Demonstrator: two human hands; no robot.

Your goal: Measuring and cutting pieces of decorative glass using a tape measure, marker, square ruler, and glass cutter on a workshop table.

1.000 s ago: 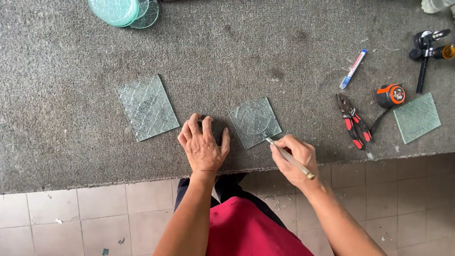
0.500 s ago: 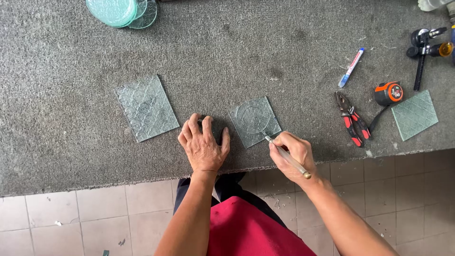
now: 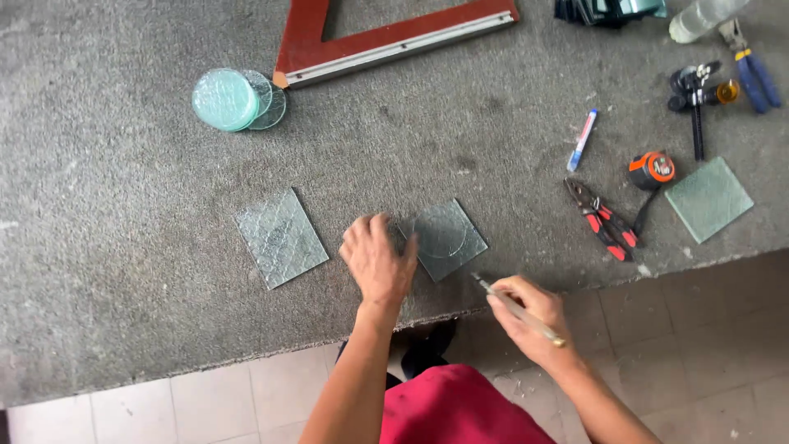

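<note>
Grey bench, frame centre: my left hand point(image 3: 380, 261) lies flat, fingers spread, touching glass square point(image 3: 441, 238); my right hand point(image 3: 526, 316) grips glass cutter point(image 3: 516, 309) just below it.

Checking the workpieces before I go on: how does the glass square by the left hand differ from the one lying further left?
The glass square by the left hand carries a circle outline; the far-left glass square shows only its wavy pattern. The left hand touches the first one's edge; the other lies untouched. Both are textured, clear and flat on the grey table.
</note>
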